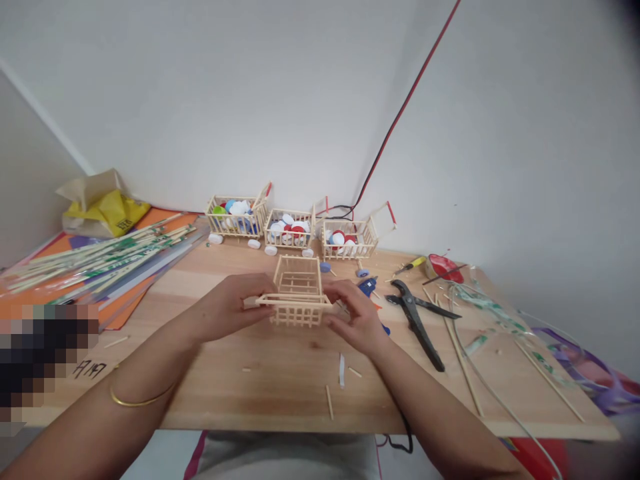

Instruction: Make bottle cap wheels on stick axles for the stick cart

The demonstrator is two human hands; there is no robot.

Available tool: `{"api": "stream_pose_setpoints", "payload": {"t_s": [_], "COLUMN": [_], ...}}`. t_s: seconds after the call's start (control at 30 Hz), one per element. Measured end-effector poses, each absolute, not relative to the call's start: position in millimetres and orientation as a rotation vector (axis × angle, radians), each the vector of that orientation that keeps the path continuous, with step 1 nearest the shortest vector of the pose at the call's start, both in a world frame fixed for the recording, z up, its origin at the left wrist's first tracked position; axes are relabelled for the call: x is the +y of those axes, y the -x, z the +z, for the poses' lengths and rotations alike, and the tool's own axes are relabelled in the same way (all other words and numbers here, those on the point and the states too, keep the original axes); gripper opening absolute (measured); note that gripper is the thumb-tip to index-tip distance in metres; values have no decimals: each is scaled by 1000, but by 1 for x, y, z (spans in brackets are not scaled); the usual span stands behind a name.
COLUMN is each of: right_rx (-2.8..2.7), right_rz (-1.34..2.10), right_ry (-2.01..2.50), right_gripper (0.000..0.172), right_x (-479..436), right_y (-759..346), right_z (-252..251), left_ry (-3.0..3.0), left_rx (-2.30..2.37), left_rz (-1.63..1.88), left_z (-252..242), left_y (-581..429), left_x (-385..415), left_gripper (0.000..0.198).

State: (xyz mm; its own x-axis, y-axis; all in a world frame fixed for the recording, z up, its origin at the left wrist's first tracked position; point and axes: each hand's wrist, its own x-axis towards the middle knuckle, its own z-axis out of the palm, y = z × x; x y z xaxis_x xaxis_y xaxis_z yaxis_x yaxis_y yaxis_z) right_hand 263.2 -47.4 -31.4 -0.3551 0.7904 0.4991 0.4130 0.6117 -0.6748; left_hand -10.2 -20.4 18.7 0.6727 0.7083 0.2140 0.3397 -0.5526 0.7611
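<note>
A small cart frame [299, 313] built of thin wooden sticks is held over the middle of the wooden table. Its near side is a lattice with a longer stick along the top. My left hand [240, 300] grips its left end, thumb and fingers closed about the stick and edge. From the other side my right hand [356, 317] holds the right end between thumb and fingers. Just beyond my right hand lies a blue glue gun [368, 287], partly hidden by the hand.
Three finished stick carts, the left cart [235, 217] among them, stand by the wall with bottle caps inside. Black cutters [417, 323] lie at right, near a yellow knife [414, 265] and a red dish [444, 268]. Packed sticks [115, 257] cover the left side.
</note>
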Motion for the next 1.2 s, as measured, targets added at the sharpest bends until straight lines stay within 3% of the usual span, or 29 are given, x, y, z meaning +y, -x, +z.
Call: {"api": "stream_pose_setpoints", "payload": {"t_s": [0.1, 0.17, 0.33, 0.8, 1.2], "right_rx": [-1921, -1917, -1947, -1852, -1832], "right_rz": [596, 548, 328, 306, 335], "right_ry": [901, 893, 985, 1023, 1079], "right_gripper": [58, 62, 40, 38, 36], "right_x": [-47, -46, -45, -45, -40], "right_y": [-269, -270, -265, -260, -260], "right_z": [-34, -34, -31, -29, -37], "left_ry": [-1963, -1836, -1643, -903, -1329], "left_rx": [791, 802, 759, 643, 704], "left_rz": [742, 791, 867, 941, 1019], "left_z": [23, 23, 19, 17, 10], "left_y": [13, 14, 17, 16, 18], "left_x": [-22, -23, -20, -13, -13], "left_gripper": [13, 16, 19, 30, 28]}}
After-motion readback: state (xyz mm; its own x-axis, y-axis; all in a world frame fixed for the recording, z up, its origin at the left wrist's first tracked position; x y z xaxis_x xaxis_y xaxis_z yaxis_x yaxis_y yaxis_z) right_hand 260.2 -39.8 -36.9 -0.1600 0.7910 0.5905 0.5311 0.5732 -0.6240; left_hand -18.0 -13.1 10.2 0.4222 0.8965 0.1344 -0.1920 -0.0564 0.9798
